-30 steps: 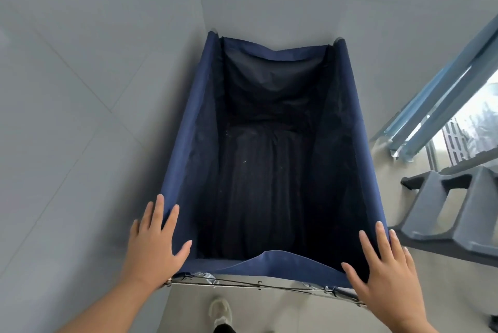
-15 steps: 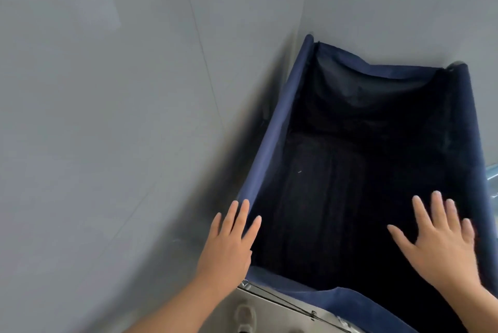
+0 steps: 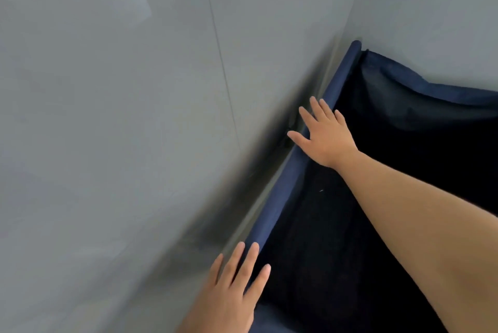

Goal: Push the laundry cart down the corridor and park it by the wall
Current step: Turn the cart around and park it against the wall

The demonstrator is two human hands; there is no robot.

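Observation:
The laundry cart (image 3: 280, 200), a deep navy fabric bin with a dark inside, stands in a corner with its left rim close along the grey wall (image 3: 121, 130) and its far end against the back wall. My right hand (image 3: 323, 133) reaches across the bin, fingers straight and spread, over the left rim about halfway along. My left hand (image 3: 234, 289) lies flat with straight fingers at the near left corner of the rim. Neither hand grips anything. The cart's wheels and frame are hidden.
A grey panelled wall with a thin vertical seam (image 3: 221, 58) fills the left side. The back wall (image 3: 431, 9) meets it in a corner just beyond the cart. A narrow shadowed gap runs between the cart's left rim and the wall.
The view has swung left towards the wall. My right hand has left the near right corner and crossed the bin to the left rim. My left hand stays at the near left corner.

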